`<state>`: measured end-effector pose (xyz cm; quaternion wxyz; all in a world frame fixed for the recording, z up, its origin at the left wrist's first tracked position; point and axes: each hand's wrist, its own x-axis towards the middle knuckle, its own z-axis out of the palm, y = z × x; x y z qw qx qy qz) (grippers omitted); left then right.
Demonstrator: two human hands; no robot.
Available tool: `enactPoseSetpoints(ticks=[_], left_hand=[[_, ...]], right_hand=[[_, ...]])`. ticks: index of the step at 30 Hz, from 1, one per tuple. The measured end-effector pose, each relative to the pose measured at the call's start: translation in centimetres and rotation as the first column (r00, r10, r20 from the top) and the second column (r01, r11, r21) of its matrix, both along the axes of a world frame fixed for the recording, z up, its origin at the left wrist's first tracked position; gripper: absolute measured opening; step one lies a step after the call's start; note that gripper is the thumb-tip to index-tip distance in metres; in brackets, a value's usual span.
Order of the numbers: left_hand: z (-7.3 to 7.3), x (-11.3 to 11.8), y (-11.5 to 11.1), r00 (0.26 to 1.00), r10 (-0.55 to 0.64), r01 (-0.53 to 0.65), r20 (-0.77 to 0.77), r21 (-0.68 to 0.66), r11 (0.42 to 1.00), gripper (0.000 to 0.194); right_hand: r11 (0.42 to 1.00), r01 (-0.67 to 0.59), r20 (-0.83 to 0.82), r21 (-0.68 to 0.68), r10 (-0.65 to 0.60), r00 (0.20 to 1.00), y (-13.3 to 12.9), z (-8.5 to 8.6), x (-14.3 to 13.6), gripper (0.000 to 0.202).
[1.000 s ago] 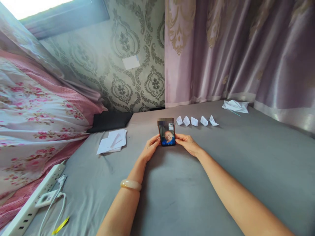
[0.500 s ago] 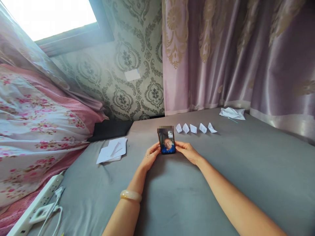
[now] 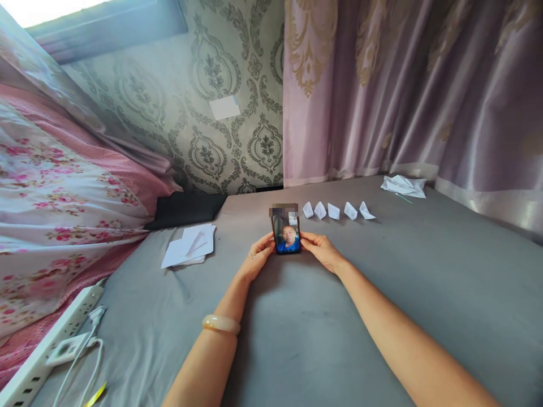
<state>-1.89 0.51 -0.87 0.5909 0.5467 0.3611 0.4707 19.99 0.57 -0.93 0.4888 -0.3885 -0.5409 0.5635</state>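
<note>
Both my hands grip an upright smartphone (image 3: 287,233) by its two sides, just above the grey sheet. My left hand (image 3: 258,255) is closed on its left edge, with a pale bangle on the wrist. On its right edge my right hand (image 3: 324,251) is closed too, thumb in front. The screen shows a video call with a person in blue and a small inset at its upper right. Behind the phone, to the right, several folded white paper pieces (image 3: 334,211) stand in a row. Fingers behind the phone are hidden.
White paper sheets (image 3: 189,247) lie on the left, near a folded black cloth (image 3: 186,209). More folded white paper (image 3: 404,185) rests at the far right by the purple curtain (image 3: 360,113). A power strip (image 3: 70,325) with plugged-in cables lies at the lower left.
The view has tilted down slightly, so the scene sits a little differently in the picture. Both hands still hold the smartphone in the same place. A yellow strip shows more at the lower left.
</note>
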Motion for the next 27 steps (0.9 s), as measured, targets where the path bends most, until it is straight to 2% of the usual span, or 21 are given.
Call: enactPoseSetpoints(ticks=[7, 14, 21, 27], left_hand=[[0.5, 0.0, -0.3, 1.0, 0.014, -0.014, -0.011, -0.003, 1.0, 0.063], [-0.1, 0.2, 0.1, 0.999, 0.023, -0.022, 0.039, -0.027, 0.999, 0.065], [-0.7, 0.0, 0.5, 0.999, 0.027, -0.027, 0.022, -0.004, 1.0, 0.064], [-0.8, 0.0, 0.6, 0.999, 0.014, -0.014, 0.031, 0.001, 1.0, 0.066]], right_hand=[[1.0, 0.001, 0.007, 0.014, -0.002, 1.0, 0.0, 0.1, -0.2, 0.045], [1.0, 0.017, 0.01, 0.024, -0.017, 1.0, -0.1, 0.0, -0.2, 0.044], [0.999, 0.03, 0.002, 0.01, -0.03, 1.0, -0.1, 0.3, -0.5, 0.045], [0.999, 0.042, -0.019, -0.013, -0.043, 0.999, 0.2, -0.3, -0.5, 0.049]])
